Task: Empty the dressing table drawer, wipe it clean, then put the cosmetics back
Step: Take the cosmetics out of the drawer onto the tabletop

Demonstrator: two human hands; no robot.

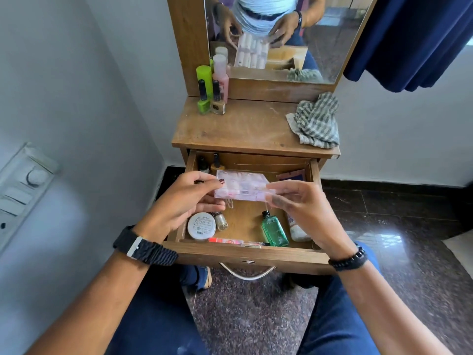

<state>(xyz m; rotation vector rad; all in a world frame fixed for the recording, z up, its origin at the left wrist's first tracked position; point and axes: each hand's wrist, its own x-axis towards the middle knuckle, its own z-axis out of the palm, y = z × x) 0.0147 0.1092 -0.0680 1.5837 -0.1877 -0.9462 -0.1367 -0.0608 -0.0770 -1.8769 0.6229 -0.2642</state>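
Both hands hold one clear flat plastic case with pink things inside (243, 187) over the open brown wooden drawer (252, 254): the left hand (186, 201) has its grip pinched shut on the case's left end, and the right hand (299, 203) has its grip closed on the right end. Under the grips, a round white jar (201, 226), a small glass bottle (221, 221) and a green bottle with a black cap (274, 230) lie in the drawer. Beyond the grips, a grey striped cloth (316, 121) lies on the desk (240, 129), with nail polish bottles (211, 99) at its back left.

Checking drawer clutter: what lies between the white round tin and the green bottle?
Head view: a small glass vial beside the white round tin, then bare drawer floor up to the green bottle.
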